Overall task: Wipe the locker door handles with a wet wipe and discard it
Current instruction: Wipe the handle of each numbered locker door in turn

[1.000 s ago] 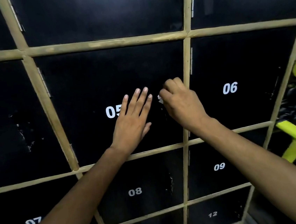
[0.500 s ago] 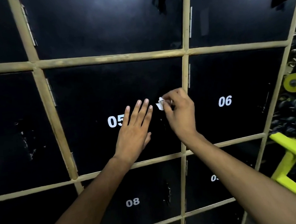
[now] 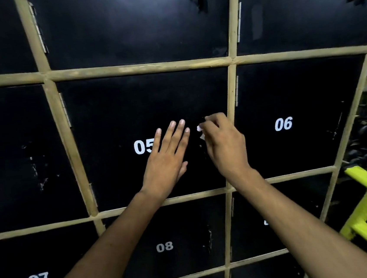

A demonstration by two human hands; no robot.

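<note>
Head view, centre of frame. The left hand [image 3: 166, 161] lies flat, fingers straight and together, on the door marked 05 [image 3: 113, 128]. Just right of it, the right hand [image 3: 226, 143] pinches a small white wet wipe [image 3: 200, 132] against the door's right edge; the handle beneath is probably hidden in the dark. The wipe looks light, limp and damp, best pinched in a bunched fold.

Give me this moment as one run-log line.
left hand: flat on door 05 | right hand: pinches wet wipe at that door's right edge | discard: not done
</note>
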